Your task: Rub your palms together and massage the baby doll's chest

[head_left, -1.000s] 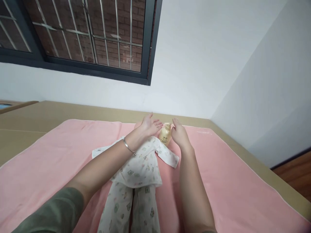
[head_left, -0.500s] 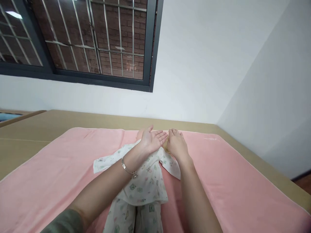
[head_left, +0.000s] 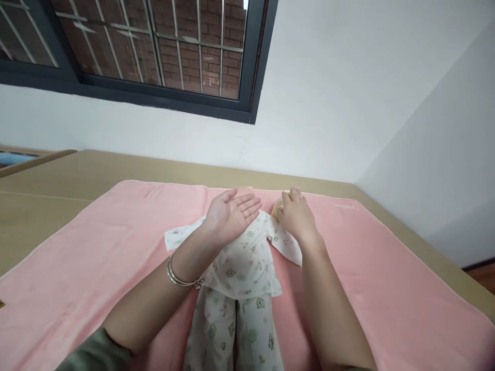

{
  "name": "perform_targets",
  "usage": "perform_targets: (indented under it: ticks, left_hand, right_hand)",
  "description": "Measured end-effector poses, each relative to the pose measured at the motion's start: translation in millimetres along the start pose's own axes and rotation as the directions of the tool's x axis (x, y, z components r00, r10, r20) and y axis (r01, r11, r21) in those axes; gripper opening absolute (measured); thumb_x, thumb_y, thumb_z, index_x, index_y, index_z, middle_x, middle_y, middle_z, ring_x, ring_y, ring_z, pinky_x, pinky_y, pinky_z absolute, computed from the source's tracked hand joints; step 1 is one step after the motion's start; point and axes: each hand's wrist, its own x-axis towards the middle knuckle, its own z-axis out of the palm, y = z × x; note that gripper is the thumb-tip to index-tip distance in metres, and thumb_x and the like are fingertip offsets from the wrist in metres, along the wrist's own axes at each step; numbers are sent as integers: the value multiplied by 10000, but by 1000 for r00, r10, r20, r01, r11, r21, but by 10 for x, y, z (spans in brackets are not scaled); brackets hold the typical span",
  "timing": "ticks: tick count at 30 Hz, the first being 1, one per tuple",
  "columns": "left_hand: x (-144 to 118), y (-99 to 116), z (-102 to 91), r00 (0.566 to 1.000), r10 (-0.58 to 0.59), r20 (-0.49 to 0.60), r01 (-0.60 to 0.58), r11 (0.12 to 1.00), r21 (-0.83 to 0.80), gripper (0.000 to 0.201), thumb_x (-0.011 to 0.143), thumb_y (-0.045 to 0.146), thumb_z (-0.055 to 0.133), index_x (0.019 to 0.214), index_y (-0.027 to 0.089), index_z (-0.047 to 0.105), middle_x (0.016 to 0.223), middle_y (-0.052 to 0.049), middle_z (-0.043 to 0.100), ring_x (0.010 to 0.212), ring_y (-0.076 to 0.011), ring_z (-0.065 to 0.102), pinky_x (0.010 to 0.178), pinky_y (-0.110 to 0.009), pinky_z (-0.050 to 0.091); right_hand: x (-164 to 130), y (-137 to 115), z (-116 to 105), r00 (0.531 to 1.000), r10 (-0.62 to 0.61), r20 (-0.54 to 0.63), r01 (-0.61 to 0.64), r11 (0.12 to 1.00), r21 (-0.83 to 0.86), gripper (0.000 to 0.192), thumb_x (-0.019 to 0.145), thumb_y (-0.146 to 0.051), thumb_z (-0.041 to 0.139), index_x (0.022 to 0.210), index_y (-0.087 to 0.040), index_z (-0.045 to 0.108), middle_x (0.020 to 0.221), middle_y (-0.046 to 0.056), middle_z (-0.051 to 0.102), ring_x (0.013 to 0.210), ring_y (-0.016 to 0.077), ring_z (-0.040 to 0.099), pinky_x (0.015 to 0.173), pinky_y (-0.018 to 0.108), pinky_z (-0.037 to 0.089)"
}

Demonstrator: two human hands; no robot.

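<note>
My left hand [head_left: 233, 215] is palm up with its fingers stretched out, holding nothing. It hovers over the upper end of a white pajama top [head_left: 243, 268] printed with small animals. A skin-coloured rounded form [head_left: 244, 191], like a doll's head, shows just behind the fingers and is mostly hidden. To the right, my right hand [head_left: 297, 214] curls round a small yellowish bottle [head_left: 276, 208], partly covered by the fingers, near the top's right sleeve [head_left: 288, 245]. Matching pajama trousers [head_left: 251, 330] extend toward me below the top.
A pink sheet [head_left: 367, 268] lies under the clothes on a tan surface [head_left: 162, 167]. Behind it rises a white wall [head_left: 317, 103] with a dark-framed, barred window [head_left: 166, 93]. A wooden edge [head_left: 38, 162] runs at the far left.
My hands have moved apart: the right one has shifted right with the yellowish bottle, while the left stays palm up. The view has tilted down a little.
</note>
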Motion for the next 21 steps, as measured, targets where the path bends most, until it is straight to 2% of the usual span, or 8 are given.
perform_targets:
  ticks: [3, 7, 11, 13, 16, 18, 20, 21]
  left_hand:
    - [-100, 65, 36, 1000, 27, 9, -27, 1000, -9, 623, 984, 340, 393, 1544, 68, 379, 1513, -224, 518, 1401, -269, 528, 1121, -341, 487]
    - [-225, 116, 82, 998, 59, 28, -59, 998, -17, 628, 988, 332, 382, 1558, 69, 358, 1501, -227, 529, 1390, -277, 539, 1121, -357, 491]
    - [-274, 125, 78, 997, 71, 34, -71, 997, -6, 618, 991, 326, 363, 1557, 79, 363, 1497, -216, 538, 1394, -273, 535, 1146, -373, 464]
    - [-262, 104, 64, 996, 87, 11, -88, 996, 14, 602, 986, 320, 375, 1543, 90, 391, 1502, -203, 539, 1412, -265, 516, 1177, -375, 426]
    - [-241, 45, 63, 995, 95, -38, -93, 994, 50, 583, 977, 309, 413, 1513, 80, 431, 1529, -197, 513, 1447, -264, 471, 1221, -370, 357]
    - [-261, 0, 89, 996, 92, -22, -91, 995, 48, 570, 982, 296, 411, 1502, 63, 440, 1528, -201, 512, 1457, -269, 457, 1228, -370, 349]
    - [-321, -36, 127, 994, 102, 28, -102, 994, 31, 547, 996, 284, 387, 1501, 84, 449, 1505, -183, 543, 1452, -279, 462, 1224, -395, 367]
    - [-362, -49, 144, 992, 118, 49, -120, 992, 26, 536, 1002, 283, 378, 1503, 110, 455, 1493, -164, 560, 1448, -285, 467, 1221, -414, 378]
  right_hand:
    - [3, 6, -6, 999, -25, -41, 27, 999, 30, 561, 966, -195, 391, 1504, -37, 414, 1577, 273, 372, 1509, 367, 301, 1205, 487, 288]
    - [7, -22, 26, 999, -7, -53, 9, 999, 51, 610, 949, -206, 403, 1520, 6, 362, 1575, 289, 370, 1503, 369, 309, 1211, 496, 277]
    - [-27, -110, 96, 997, 71, -19, -69, 996, 62, 682, 946, -257, 453, 1566, -19, 293, 1661, 276, 194, 1556, 421, 128, 1212, 601, 218]
    - [-72, -191, 82, 995, 100, -6, -99, 991, 88, 697, 947, -301, 486, 1565, -31, 310, 1680, 257, 132, 1561, 446, 26, 1211, 655, 159]
    - [-191, -383, -46, 999, 45, -19, -40, 974, 224, 626, 987, -359, 444, 1532, -56, 399, 1688, 217, 148, 1566, 428, -3, 1226, 660, 111]
    - [-317, -554, -168, 998, -35, -55, 54, 912, 408, 608, 1036, -407, 344, 1545, -79, 394, 1689, 191, 182, 1578, 369, 67, 1257, 599, 126]
    - [-482, -738, -279, 990, -119, -71, 137, 767, 627, 657, 1058, -497, 284, 1605, -134, 280, 1697, 145, 187, 1583, 298, 113, 1282, 539, 138]
    - [-576, -825, -324, 986, -147, -80, 159, 687, 709, 692, 1055, -545, 288, 1627, -163, 212, 1706, 120, 161, 1587, 280, 92, 1289, 531, 130]
